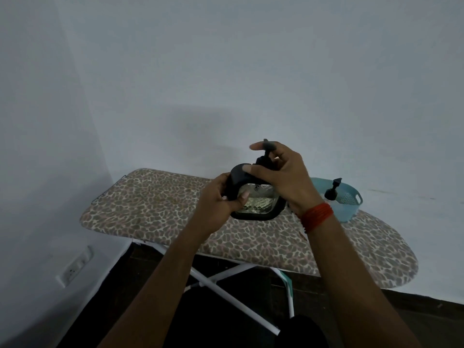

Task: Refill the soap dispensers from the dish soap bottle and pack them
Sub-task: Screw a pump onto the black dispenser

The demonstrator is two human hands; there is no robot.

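A clear, diamond-textured soap dispenser [256, 204] with black trim is held above the ironing board. My left hand [221, 199] grips its left side. My right hand [281, 177] closes around its black pump head [263, 160] at the top, with the fingers wrapped over the nozzle. A second dispenser's black pump [332, 189] sticks up out of a light blue basket [349, 202] on the board to the right. The dish soap bottle is not in view.
The ironing board [155, 209] has a leopard-print cover and white crossed legs, and stands against a white wall corner. A wall socket [74, 268] is low on the left wall. The floor below is dark.
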